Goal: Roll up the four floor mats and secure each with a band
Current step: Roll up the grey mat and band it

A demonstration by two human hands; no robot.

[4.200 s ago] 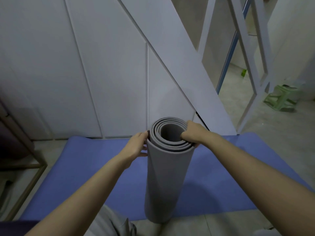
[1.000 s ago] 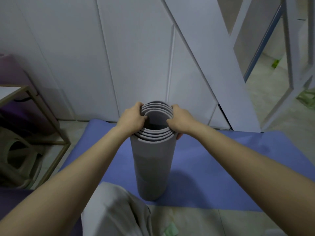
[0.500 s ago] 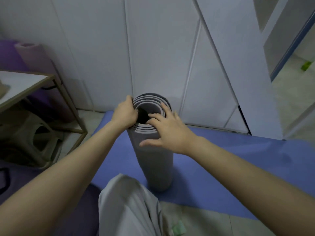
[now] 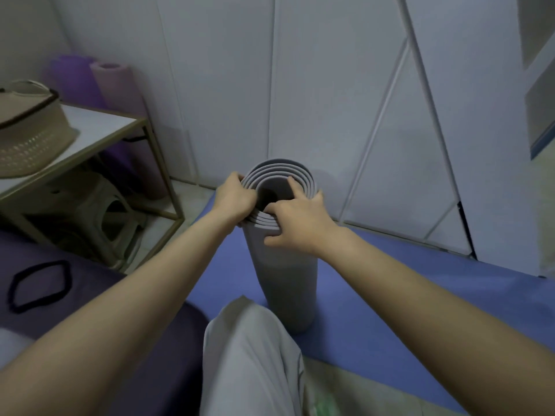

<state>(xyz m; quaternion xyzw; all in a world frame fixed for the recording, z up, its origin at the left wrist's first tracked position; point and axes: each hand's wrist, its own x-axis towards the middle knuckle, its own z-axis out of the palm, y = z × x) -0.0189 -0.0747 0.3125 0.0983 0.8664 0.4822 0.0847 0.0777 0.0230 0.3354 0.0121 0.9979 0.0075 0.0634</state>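
Observation:
A rolled grey mat [image 4: 286, 283] stands upright on a flat blue mat [image 4: 390, 319] in front of me. My left hand [image 4: 232, 198] grips the roll's top rim on the left, fingers curled over the layers. My right hand [image 4: 295, 225] rests on the top rim at the front right, fingers spread, forefinger reaching into the layers. A black band [image 4: 37, 286] lies on a dark purple mat [image 4: 90, 295] at the lower left. Two rolled purple mats [image 4: 111, 85] stand in the back left corner.
A small metal-framed table [image 4: 99, 130] with a beige basket [image 4: 27, 127] stands at the left, a stool [image 4: 99, 211] beneath it. White panelled wall [image 4: 300, 85] runs close behind the roll. My grey-trousered knee [image 4: 249, 355] is at the bottom centre.
The view swung left, bringing the table, basket and black band into sight. My right hand went from gripping the rim to lying spread across the top. The left hand stays on the rim.

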